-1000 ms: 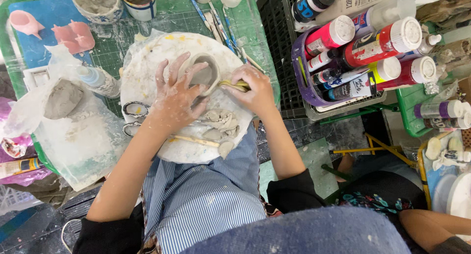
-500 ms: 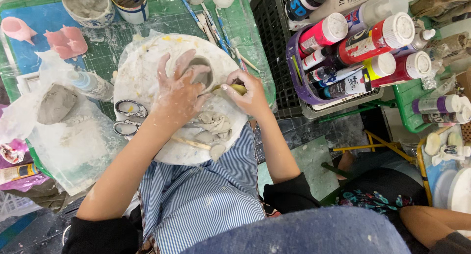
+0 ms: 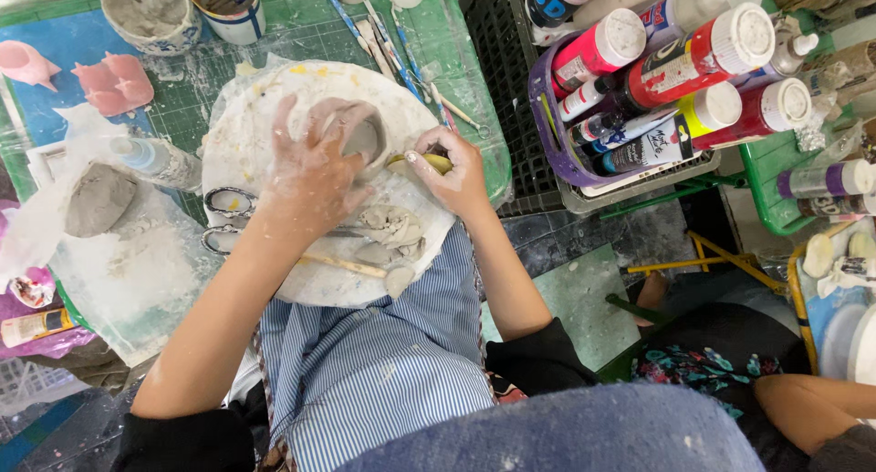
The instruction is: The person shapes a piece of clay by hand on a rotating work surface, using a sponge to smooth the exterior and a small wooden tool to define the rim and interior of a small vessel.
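A small grey clay bowl (image 3: pixel 362 136) sits on a round white work board (image 3: pixel 265 107) on the green table. My left hand (image 3: pixel 310 176), smeared with clay, cups the bowl from the left with fingers spread around it. My right hand (image 3: pixel 453 174) grips a yellow tool (image 3: pixel 429 162) whose tip touches the bowl's right side. Clay scraps (image 3: pixel 391 230) lie on the board below the bowl, beside a wooden-handled tool (image 3: pixel 351 267) and scissors (image 3: pixel 228 218).
A grey clay lump (image 3: pixel 99 198) rests on clear plastic at left, next to a small bottle (image 3: pixel 155 160). Pink clay shapes (image 3: pixel 114 82), cups and brushes (image 3: pixel 388 39) stand at the back. A purple basket of paint bottles (image 3: pixel 657 80) is at right. Another person's legs (image 3: pixel 730 363) are at bottom right.
The view has shifted a little, so the board sits lower in the picture. My hands stay on the bowl, the right hand working the yellow tool at its side.
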